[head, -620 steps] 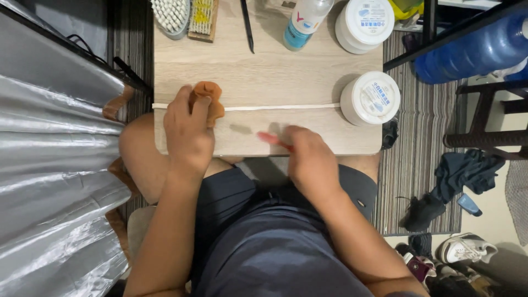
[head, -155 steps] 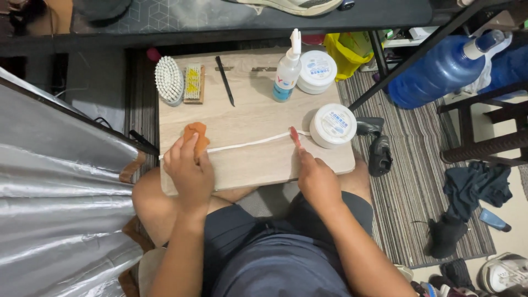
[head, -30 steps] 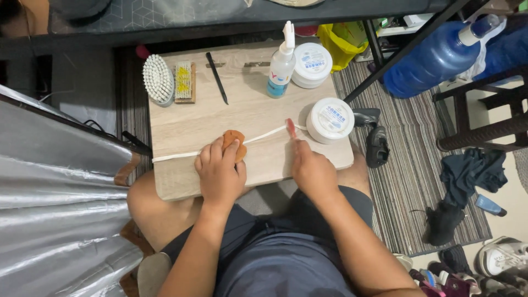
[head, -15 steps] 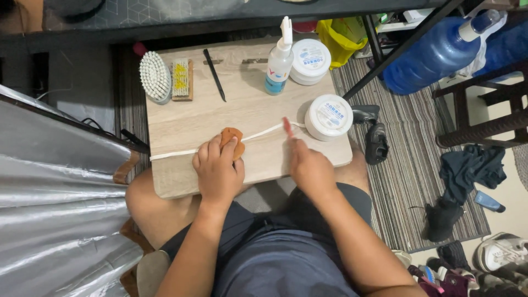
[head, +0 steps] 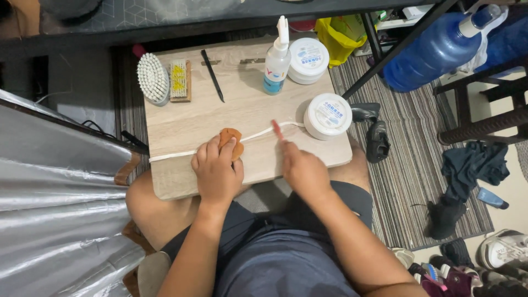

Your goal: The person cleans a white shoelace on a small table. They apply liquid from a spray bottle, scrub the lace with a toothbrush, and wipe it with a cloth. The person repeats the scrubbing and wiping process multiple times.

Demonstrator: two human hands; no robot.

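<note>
Left hand [head: 217, 170] slid right w/ orange pad [head: 231, 142] on white lace [head: 176, 154], right hand [head: 303, 171] gripping red brush [head: 278, 130].

left hand [head: 217, 170] with round orange-brown pad [head: 231, 143]: now farther right along thin white cord [head: 170, 155], near mid-desk | right hand [head: 304, 171] with small red-tipped tool [head: 278, 130]: tip now left of white lidded tub [head: 328, 115], no longer beside it
</note>
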